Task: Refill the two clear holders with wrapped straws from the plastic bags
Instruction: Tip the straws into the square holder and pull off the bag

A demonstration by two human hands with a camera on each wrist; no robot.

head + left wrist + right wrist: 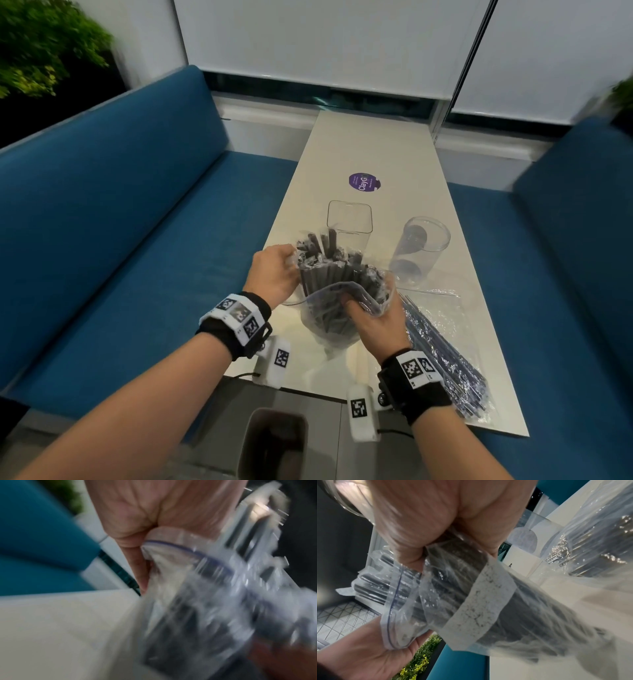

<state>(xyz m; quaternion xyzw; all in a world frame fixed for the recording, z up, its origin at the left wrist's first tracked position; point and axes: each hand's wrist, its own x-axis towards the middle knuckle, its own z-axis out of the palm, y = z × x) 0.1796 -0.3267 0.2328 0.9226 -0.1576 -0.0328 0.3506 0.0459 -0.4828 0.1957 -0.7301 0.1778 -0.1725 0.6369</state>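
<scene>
A clear zip bag full of thick black wrapped straws stands upright over the near middle of the white table. My left hand pinches the bag's open rim on its left side. My right hand grips the bag and the straws through the plastic from the front. The straw tops stick out above the rim. Just behind stands a square clear holder, with nothing in it. To its right is a round clear holder.
A second plastic bag of thin wrapped straws lies along the table's right edge. A purple sticker is on the tabletop farther back. Blue benches flank the table. A grey bin sits on the floor below the near edge.
</scene>
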